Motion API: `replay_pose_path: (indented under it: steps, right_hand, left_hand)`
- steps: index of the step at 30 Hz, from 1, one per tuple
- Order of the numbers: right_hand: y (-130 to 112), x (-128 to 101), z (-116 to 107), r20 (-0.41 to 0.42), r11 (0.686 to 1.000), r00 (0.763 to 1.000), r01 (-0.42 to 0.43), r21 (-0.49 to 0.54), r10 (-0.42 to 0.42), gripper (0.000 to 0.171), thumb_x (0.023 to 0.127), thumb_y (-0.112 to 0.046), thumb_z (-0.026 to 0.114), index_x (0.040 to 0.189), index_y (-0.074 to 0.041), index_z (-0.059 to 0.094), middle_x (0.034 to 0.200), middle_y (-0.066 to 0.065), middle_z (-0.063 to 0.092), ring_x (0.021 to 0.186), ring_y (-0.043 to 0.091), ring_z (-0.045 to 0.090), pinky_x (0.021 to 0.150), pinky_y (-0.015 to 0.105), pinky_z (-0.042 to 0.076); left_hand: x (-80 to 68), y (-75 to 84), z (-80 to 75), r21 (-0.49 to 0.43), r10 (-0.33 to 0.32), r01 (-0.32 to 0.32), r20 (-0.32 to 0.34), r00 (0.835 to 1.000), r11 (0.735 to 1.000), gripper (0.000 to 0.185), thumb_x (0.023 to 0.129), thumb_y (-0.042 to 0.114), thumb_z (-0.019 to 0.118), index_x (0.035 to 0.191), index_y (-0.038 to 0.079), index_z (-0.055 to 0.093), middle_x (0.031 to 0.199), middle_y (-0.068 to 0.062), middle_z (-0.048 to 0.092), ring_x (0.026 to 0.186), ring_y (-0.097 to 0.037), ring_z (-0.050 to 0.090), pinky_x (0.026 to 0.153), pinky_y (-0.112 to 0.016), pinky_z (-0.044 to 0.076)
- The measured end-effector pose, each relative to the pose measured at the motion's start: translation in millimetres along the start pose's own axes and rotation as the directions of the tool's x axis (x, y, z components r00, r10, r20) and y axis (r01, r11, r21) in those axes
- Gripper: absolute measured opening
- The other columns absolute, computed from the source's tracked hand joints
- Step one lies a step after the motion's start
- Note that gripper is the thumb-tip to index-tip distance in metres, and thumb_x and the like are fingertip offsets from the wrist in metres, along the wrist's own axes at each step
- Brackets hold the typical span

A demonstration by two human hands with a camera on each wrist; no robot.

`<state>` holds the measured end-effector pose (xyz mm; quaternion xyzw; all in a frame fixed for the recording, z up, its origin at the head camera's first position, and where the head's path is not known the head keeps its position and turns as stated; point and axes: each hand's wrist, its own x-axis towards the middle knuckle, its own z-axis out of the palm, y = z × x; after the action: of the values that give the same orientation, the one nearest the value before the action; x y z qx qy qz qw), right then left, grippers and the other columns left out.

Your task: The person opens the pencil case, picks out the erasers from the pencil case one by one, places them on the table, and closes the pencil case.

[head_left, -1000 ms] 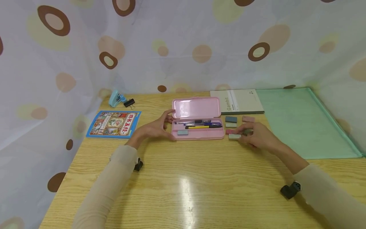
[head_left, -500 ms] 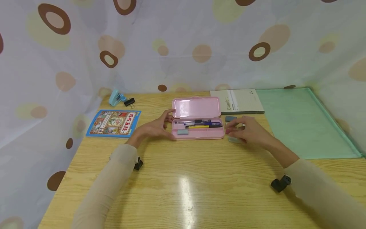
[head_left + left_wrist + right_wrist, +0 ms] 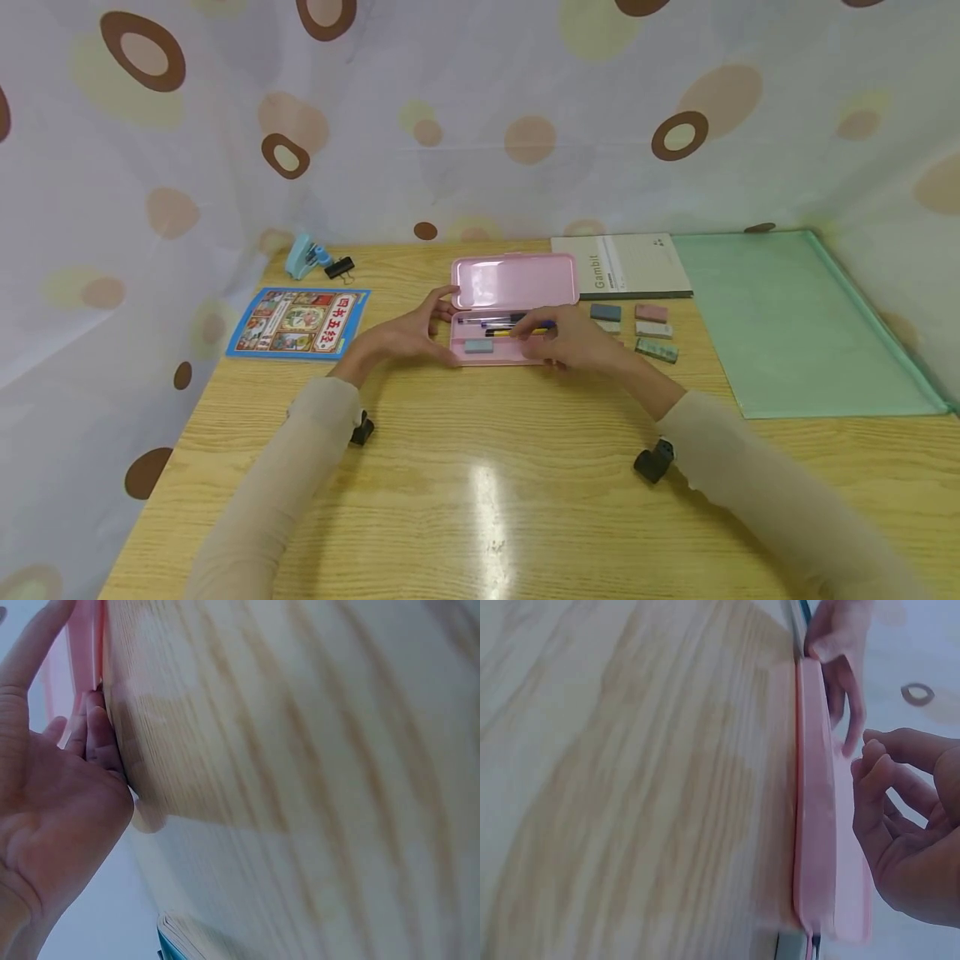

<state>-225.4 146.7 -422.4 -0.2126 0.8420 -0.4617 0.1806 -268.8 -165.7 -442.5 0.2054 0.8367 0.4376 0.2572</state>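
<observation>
An open pink pencil case (image 3: 564, 283) lies on the table, its lid folded back. My left hand (image 3: 408, 333) holds the case's left side, thumb at the front corner and fingers by the hinge. Pens (image 3: 480, 322) and a grey-blue eraser (image 3: 478, 347) lie inside. My right hand (image 3: 573, 337) is over the case's right part, thumb and fingertips pinched together on a small reddish eraser, mostly hidden by the fingers. In the right wrist view, the right hand (image 3: 911, 817) shows its pinched fingertips beside the case (image 3: 817, 802).
Right of the case lie a blue eraser (image 3: 606, 312), a pink one (image 3: 651, 312), a white one (image 3: 654, 330) and a patterned one (image 3: 657, 350). Behind are a notebook (image 3: 637, 262) and green mat (image 3: 810, 333). Left are a booklet (image 3: 296, 323), tape dispenser (image 3: 302, 257) and binder clip (image 3: 340, 267).
My right hand has moved left from the erasers on the table to over the pencil case, uncovering the patterned and white erasers. The left hand has stayed at the case.
</observation>
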Motion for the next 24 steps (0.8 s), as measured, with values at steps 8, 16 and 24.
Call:
replay_pose_path:
  steps: [8,16,24]
  right_hand:
    - [-13.1,18.6,26.9,0.073,0.998,0.996,0.055,-0.008,-0.055,0.028,0.095,-0.009,0.072,0.124,-0.008,0.073,0.074,0.010,0.068,0.049,0.017,0.053,0.046,0.028,0.043]
    - [-22.2,25.7,38.3,0.087,0.992,0.996,0.043,-0.121,-0.033,0.027,0.093,-0.009,0.073,0.120,-0.011,0.075,0.078,0.006,0.071,0.050,0.011,0.054,0.050,0.026,0.044]
    - [-25.4,23.7,43.3,0.019,0.983,0.997,0.076,-0.169,-0.074,0.031,0.091,-0.001,0.067,0.121,-0.008,0.075,0.101,0.008,0.074,0.051,0.011,0.057,0.051,0.027,0.045]
  left_hand:
    - [0.2,-1.1,-0.4,0.002,0.000,0.000,0.002,1.000,1.000,0.120,0.079,0.023,0.092,0.164,0.032,0.010,0.149,-0.007,0.039,0.136,-0.024,0.039,0.114,-0.043,0.035]
    - [1.0,-2.3,0.5,-0.017,0.012,-0.012,0.006,1.000,1.000,0.119,0.079,0.023,0.092,0.164,0.031,0.010,0.150,-0.007,0.039,0.137,-0.024,0.038,0.113,-0.043,0.035]
    - [-0.3,-0.6,0.9,-0.005,0.013,-0.013,-0.003,1.000,1.000,0.118,0.079,0.022,0.092,0.164,0.030,0.010,0.149,-0.007,0.040,0.136,-0.024,0.039,0.112,-0.042,0.035]
